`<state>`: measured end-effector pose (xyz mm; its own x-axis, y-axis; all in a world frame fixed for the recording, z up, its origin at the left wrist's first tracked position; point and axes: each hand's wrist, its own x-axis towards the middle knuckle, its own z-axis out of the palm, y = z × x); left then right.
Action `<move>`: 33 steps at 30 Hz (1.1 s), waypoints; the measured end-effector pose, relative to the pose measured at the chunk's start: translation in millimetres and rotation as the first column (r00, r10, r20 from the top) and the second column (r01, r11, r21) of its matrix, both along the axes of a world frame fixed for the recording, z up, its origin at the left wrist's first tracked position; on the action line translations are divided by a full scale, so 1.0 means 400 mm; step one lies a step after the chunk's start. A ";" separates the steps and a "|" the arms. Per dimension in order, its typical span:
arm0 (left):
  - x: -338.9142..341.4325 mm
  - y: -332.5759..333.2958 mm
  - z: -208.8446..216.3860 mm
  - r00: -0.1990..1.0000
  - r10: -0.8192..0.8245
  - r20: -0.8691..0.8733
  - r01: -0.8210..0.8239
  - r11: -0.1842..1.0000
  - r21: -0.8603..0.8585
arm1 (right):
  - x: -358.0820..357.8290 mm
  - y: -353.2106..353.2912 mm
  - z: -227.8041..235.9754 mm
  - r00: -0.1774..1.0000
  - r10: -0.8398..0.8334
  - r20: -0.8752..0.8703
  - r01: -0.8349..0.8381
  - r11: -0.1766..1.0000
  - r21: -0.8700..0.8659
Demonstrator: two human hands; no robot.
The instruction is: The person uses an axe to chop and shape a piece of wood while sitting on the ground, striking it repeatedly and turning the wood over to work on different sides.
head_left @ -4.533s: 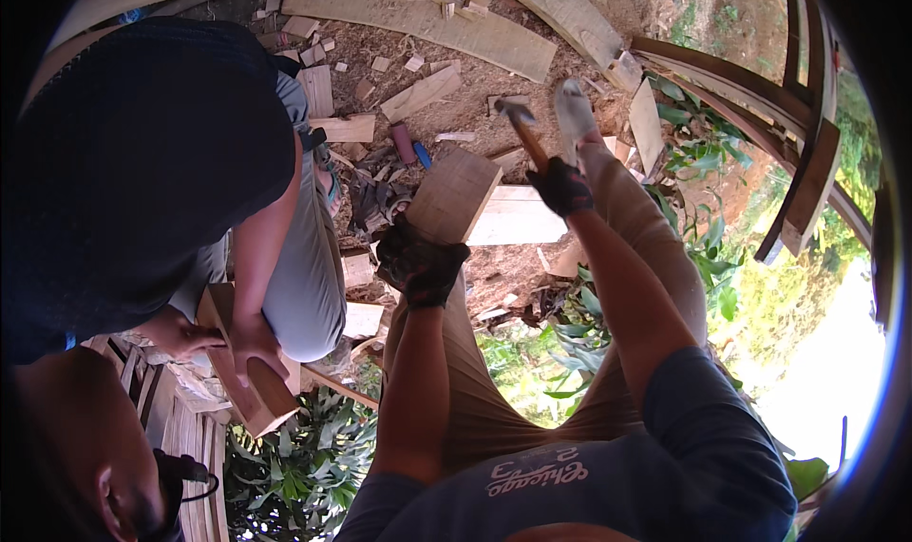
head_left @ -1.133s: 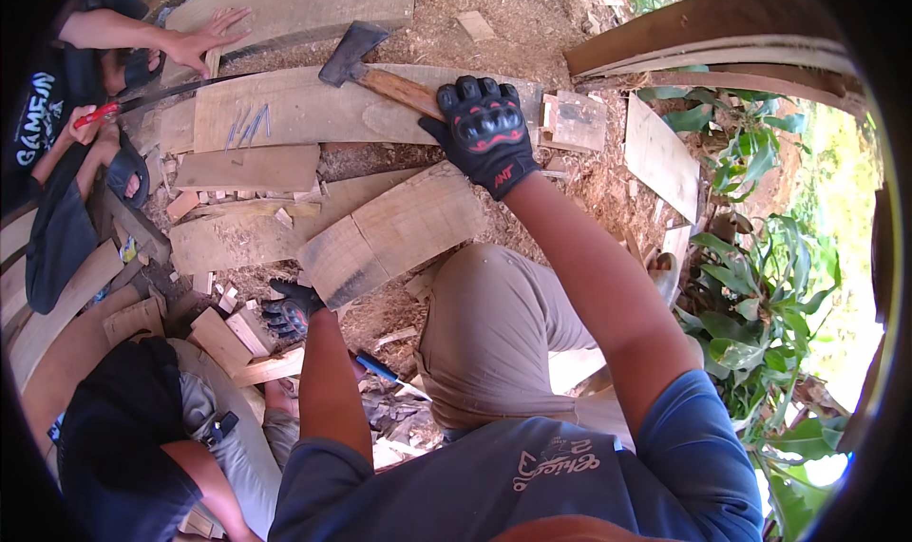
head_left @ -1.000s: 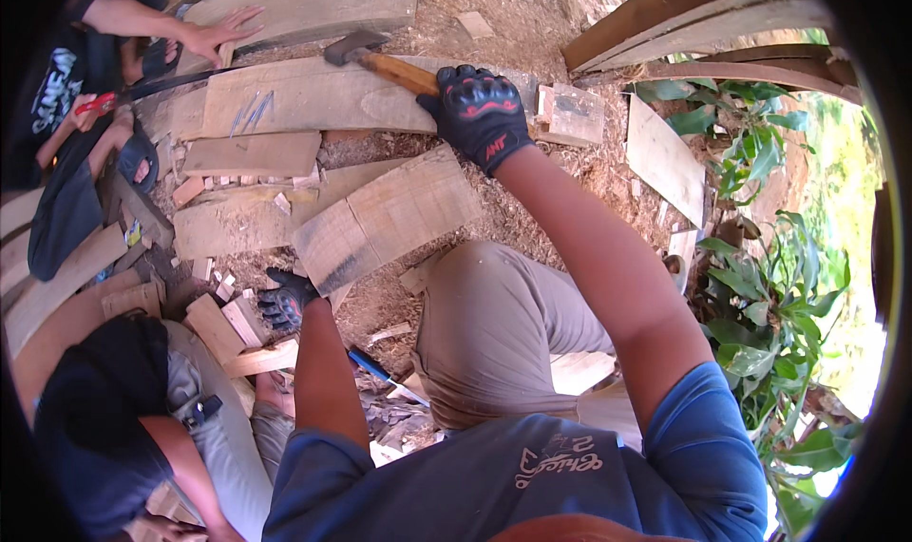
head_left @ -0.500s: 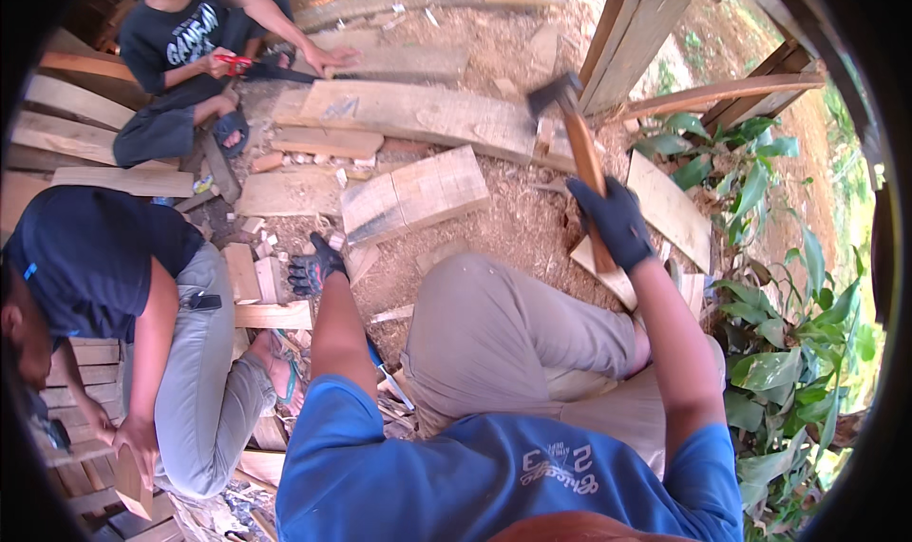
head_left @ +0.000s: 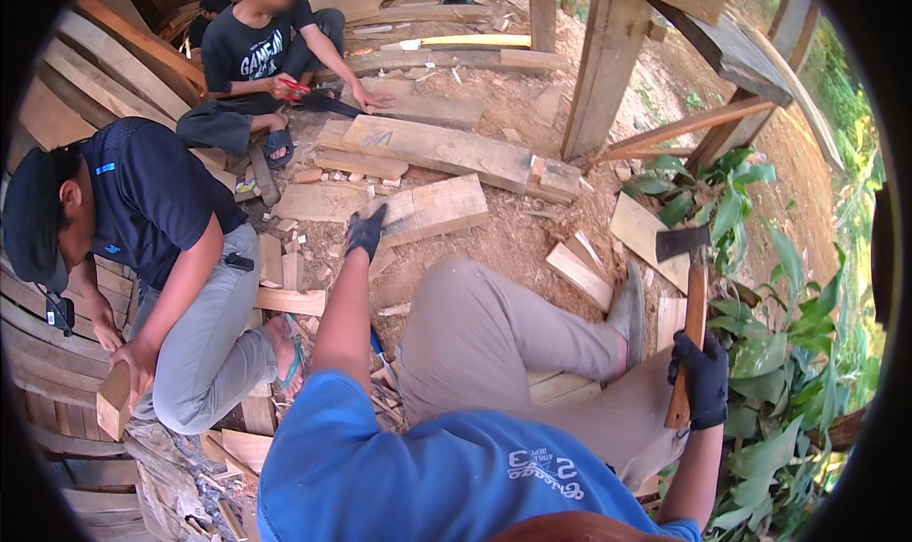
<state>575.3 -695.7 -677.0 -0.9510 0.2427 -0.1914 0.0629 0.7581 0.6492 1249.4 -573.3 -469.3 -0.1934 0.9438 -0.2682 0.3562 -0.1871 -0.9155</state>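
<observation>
My right hand (head_left: 699,379), in a dark glove, is closed around the wooden handle of a hatchet (head_left: 696,304). The hatchet stands almost upright at my right, its dark blade at the top and facing left. Reaching forward, my gloved left hand (head_left: 365,234) grips the left end of a thick pale wooden block (head_left: 437,209) on the ground. Crosswise lines mark the block's upper face. The hand hides that end of it.
One co-worker (head_left: 161,219) bends over a wood piece (head_left: 115,399) at left; another (head_left: 256,57) sits farther back with a red-handled tool (head_left: 296,91). A long plank (head_left: 446,152) lies beyond the block. Posts (head_left: 600,76) and leafy plants (head_left: 769,352) stand at right. A blue-handled tool (head_left: 378,342) lies beside my knee.
My right hand has drawn the hatchet back and outward to the right. My left hand has gone from beside the block to its left end. The view has tilted up.
</observation>
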 end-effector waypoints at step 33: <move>0.121 0.371 0.635 0.199 -0.980 -0.001 0.698 0.142 -0.702 | -0.313 0.027 -0.224 0.923 0.354 0.152 -0.348 0.935 -0.069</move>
